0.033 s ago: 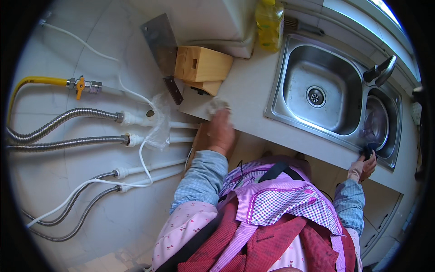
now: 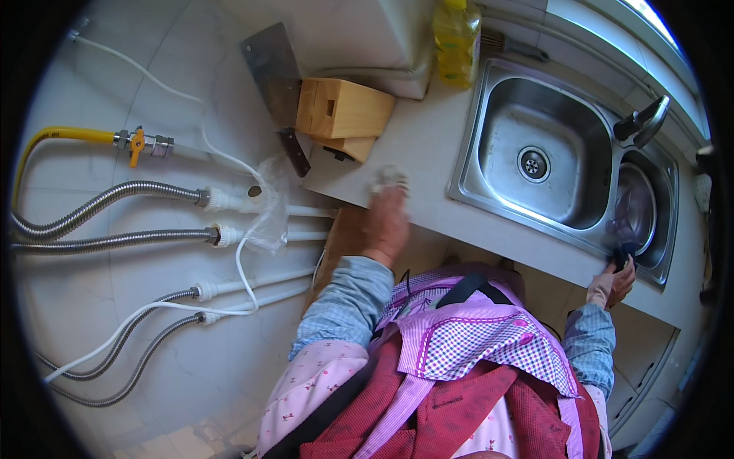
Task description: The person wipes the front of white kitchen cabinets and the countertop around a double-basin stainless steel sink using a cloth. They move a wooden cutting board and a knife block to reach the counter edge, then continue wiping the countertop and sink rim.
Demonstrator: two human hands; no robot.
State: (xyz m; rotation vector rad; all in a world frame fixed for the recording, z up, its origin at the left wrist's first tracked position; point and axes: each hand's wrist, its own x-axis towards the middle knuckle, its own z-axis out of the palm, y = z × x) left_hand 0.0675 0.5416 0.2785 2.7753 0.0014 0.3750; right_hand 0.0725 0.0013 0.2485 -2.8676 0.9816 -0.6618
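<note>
A pale crumpled cloth is pressed on the counter under the fingers of my left hand. That hand is closed on it and slightly smeared by motion. My right hand rests at the front edge of the small sink basin. Its fingers are around a small dark thing, whose kind I cannot make out. Inside that basin leans a round metal bowl, with something purplish and see-through by it.
A wooden knife block stands at the counter's left end, a cleaver beside it. A yellow liquid bottle is near the large sink basin. The tap rises behind. Hoses and a yellow gas pipe run along the left wall.
My left hand and the cloth have slid a little to the right across the counter, away from the knife block. My right hand stays where it was.
</note>
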